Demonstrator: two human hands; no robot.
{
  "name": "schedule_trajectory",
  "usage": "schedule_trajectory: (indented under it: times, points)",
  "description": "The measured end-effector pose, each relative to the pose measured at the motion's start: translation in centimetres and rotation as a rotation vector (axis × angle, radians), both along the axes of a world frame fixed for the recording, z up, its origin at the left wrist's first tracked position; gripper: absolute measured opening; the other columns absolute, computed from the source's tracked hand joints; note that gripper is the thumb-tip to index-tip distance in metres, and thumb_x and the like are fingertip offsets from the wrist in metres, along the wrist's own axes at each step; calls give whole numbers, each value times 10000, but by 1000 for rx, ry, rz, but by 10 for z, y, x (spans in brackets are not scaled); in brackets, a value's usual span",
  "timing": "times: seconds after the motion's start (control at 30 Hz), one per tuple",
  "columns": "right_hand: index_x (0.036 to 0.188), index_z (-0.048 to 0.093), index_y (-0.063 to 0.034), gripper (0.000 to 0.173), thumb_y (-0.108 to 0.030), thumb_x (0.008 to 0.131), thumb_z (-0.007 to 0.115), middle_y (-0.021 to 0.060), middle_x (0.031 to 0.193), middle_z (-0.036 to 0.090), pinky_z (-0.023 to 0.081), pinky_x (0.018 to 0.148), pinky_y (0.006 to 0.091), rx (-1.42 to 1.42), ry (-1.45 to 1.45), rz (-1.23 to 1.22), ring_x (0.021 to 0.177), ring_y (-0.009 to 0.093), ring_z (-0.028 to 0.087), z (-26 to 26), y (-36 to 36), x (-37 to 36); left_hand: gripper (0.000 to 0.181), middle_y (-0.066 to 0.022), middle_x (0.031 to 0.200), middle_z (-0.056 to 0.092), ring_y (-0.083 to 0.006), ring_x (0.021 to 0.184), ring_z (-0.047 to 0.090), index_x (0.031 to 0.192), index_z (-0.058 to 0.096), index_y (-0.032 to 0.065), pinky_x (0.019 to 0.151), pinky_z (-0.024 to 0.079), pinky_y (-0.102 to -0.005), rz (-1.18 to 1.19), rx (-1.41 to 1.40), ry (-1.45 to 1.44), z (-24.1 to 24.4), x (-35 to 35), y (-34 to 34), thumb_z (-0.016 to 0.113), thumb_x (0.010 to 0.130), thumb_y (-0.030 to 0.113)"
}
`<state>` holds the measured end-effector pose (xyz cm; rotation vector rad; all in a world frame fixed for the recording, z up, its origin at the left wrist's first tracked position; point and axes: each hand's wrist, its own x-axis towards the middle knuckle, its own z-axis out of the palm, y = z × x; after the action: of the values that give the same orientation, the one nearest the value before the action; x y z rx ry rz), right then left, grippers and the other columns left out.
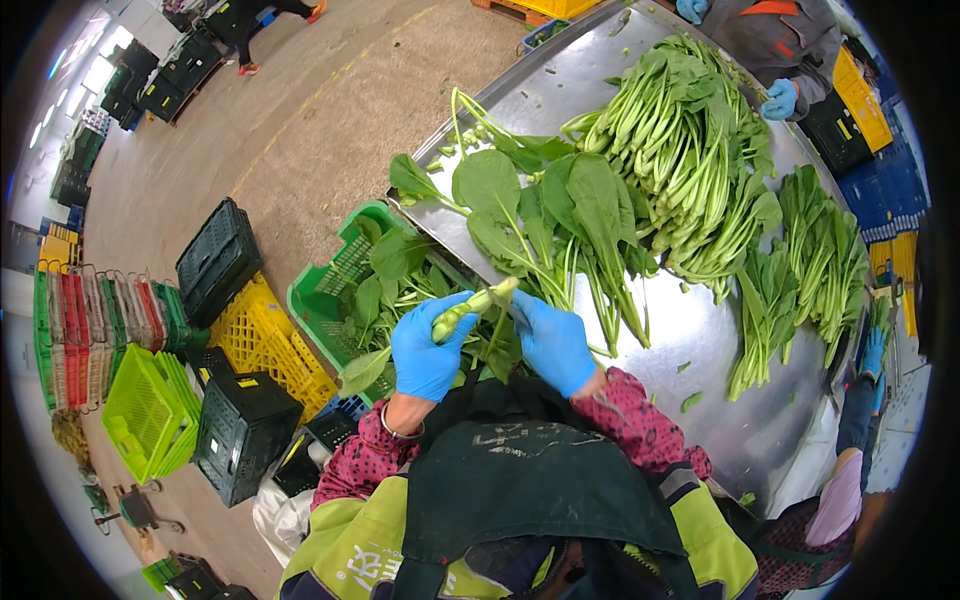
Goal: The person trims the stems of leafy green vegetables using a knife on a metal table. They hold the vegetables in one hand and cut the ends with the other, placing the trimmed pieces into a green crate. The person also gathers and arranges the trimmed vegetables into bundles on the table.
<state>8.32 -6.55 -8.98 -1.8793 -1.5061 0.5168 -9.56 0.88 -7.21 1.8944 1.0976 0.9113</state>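
Observation:
My left hand (429,352), in a blue glove, is closed around a thick pale-green stem of a leafy vegetable (474,306). My right hand (553,342), gloved too, is at the stem's upper end; something dark and thin, perhaps a blade, shows at its fingers, too unclear to name. Leaves hang between the hands. Loose leafy stalks (600,217) lie on the metal table just beyond. A large pile of leafy greens (675,150) lies farther back, with smaller bunches (821,255) at the right. Under and left of my hands is a green plastic crate (315,289) with leaves in it.
The metal table's rim (480,112) runs along the left. Yellow (274,341), black (247,427) and lime-green crates (146,420) stand on the floor at left. A co-worker's gloved hand (780,99) is at the table's far side; another co-worker's gloved hand (874,351) is at right.

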Motion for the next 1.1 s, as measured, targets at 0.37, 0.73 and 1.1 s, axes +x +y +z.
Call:
schedule_trajectory:
  times: [0.37, 0.73, 1.1]
  points:
    - [1172, 674, -7, 293, -165, 928, 714, 20, 837, 682, 486, 662, 247, -152, 1201, 115, 720, 69, 592, 7, 5, -37, 449, -105, 1034, 705, -166, 842, 669, 1279, 600, -26, 740, 549, -278, -328, -1002, -333, -12, -53, 8, 722, 921, 216]
    - [1275, 574, -46, 482, -272, 879, 728, 172, 949, 665, 533, 613, 397, 74, 100, -197, 712, 326, 677, -34, -23, 8, 263, -68, 1063, 710, -123, 875, 652, 1126, 672, 2, 818, 543, -281, 244, -356, -325, -29, -67, 24, 718, 870, -34]
    - [1084, 658, 10, 308, -220, 889, 718, -16, 734, 627, 368, 466, 226, -158, 1057, -415, 529, 85, 510, 5, -35, 88, 234, -57, 994, 693, -115, 796, 651, 1081, 641, 12, 698, 571, -264, 130, -511, -308, -27, -36, 14, 723, 866, -33]
